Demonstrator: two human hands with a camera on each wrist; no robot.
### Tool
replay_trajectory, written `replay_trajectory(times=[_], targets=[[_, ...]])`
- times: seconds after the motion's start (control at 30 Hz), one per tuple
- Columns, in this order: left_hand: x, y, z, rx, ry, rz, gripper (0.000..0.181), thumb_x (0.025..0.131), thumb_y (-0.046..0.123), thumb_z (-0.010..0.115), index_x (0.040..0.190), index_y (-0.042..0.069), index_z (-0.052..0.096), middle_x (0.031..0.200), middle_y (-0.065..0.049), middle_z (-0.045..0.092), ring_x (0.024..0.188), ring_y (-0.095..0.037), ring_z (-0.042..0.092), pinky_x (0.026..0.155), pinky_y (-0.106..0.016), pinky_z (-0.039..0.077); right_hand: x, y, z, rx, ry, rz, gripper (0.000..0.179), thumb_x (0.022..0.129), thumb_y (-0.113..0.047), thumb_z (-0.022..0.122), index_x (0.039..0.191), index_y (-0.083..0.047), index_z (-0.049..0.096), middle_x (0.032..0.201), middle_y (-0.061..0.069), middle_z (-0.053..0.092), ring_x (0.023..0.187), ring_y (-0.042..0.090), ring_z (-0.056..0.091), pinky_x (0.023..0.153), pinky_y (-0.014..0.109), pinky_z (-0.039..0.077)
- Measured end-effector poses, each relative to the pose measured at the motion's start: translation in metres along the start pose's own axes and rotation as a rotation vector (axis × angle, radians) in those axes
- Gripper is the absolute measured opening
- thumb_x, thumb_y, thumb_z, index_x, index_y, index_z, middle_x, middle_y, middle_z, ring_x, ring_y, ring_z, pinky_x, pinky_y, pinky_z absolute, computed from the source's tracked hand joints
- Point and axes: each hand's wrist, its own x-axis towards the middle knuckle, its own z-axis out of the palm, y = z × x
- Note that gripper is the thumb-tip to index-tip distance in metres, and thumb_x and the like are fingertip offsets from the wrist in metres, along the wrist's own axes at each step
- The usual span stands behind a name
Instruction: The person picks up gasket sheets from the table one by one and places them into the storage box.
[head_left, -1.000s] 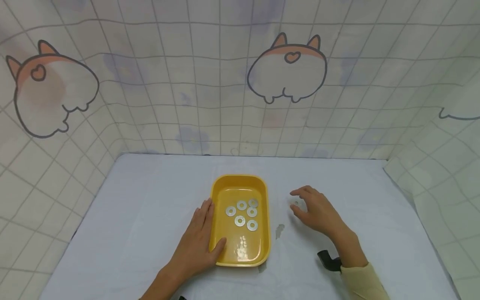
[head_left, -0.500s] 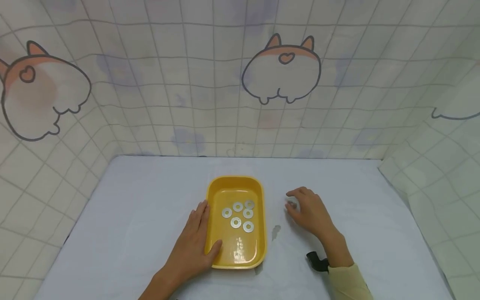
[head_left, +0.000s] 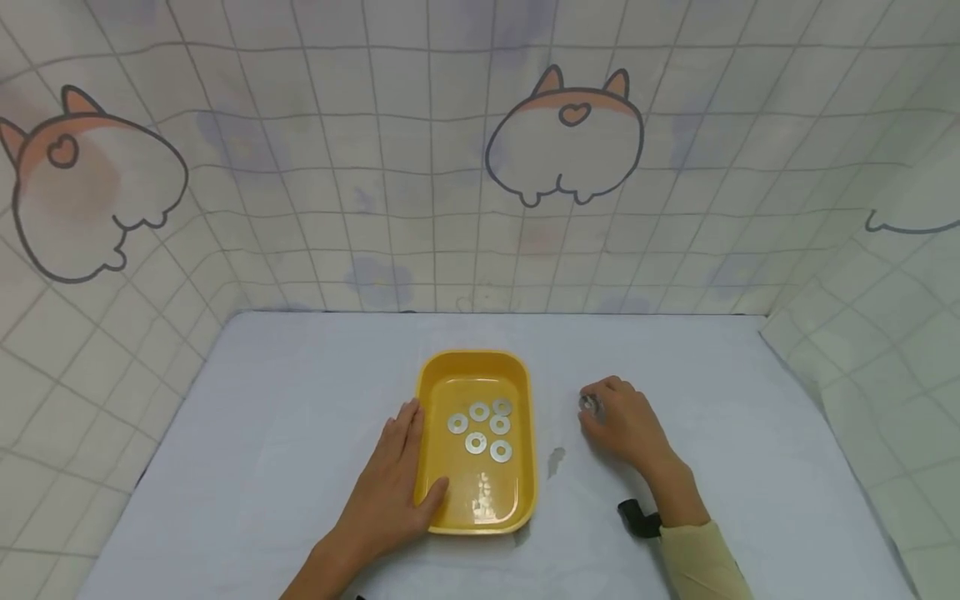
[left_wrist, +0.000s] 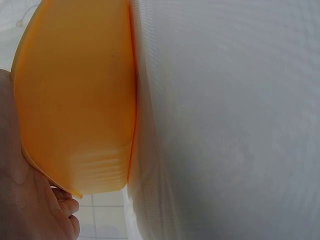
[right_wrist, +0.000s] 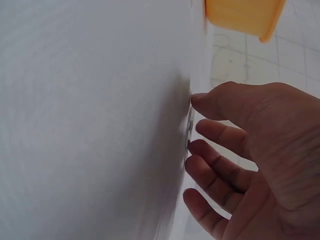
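A yellow tray stands on the white-covered table, with several flat metal washers lying in it. My left hand rests along the tray's left rim, fingers straight, thumb reaching over the edge. In the left wrist view, the tray's outer side fills the space beside the left hand. To the right of the tray, my right hand has its thumb and fingers curled round the edges of metal washers at the table surface. The right wrist view shows them edge-on between the thumb and fingertips of that hand.
Grid-patterned curtains with cartoon animals surround the back and sides of the table. A grey mark lies on the cloth between the tray and my right hand. A black wrist-worn piece sticks out below the right wrist.
My right hand's thumb and fingers have drawn closer together round the metal washers at the table. My left hand stays on the tray's rim. The view has shifted slightly.
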Motion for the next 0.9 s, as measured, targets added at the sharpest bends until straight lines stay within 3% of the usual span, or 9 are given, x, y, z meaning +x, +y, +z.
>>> replay_trajectory(times=[0.27,0.53,0.9], targets=[[0.004,-0.001,0.002,0.005,-0.004,0.025,0.096,0.098,0.042,0.065,0.167,-0.004,0.018,0.178,-0.016,0.016,0.166,-0.030,0.020,0.133,-0.017,-0.011,0.000,0.003,-0.003,-0.022,-0.036,0.058,0.031,0.094,-0.019,0.077,0.120,-0.001,0.074,0.117,0.018,0.074,0.108,0.035,0.070,0.096,0.058,0.057],[0.003,-0.002,0.002,0.025,0.018,0.045,0.095,0.097,0.042,0.066,0.166,-0.006,0.021,0.177,-0.019,0.020,0.165,-0.034,0.024,0.133,-0.017,-0.011,-0.001,0.001,-0.004,-0.019,-0.064,0.052,0.028,0.095,-0.018,0.076,0.115,0.001,0.073,0.110,0.017,0.074,0.106,0.036,0.070,0.094,0.057,0.058],[0.000,-0.002,0.001,0.035,0.016,0.020,0.096,0.096,0.042,0.068,0.166,-0.005,0.022,0.177,-0.018,0.020,0.165,-0.031,0.023,0.133,-0.018,-0.011,0.004,-0.015,-0.002,-0.163,-0.086,0.107,0.028,0.095,-0.021,0.076,0.113,0.001,0.073,0.102,0.015,0.073,0.092,0.030,0.068,0.085,0.049,0.061]])
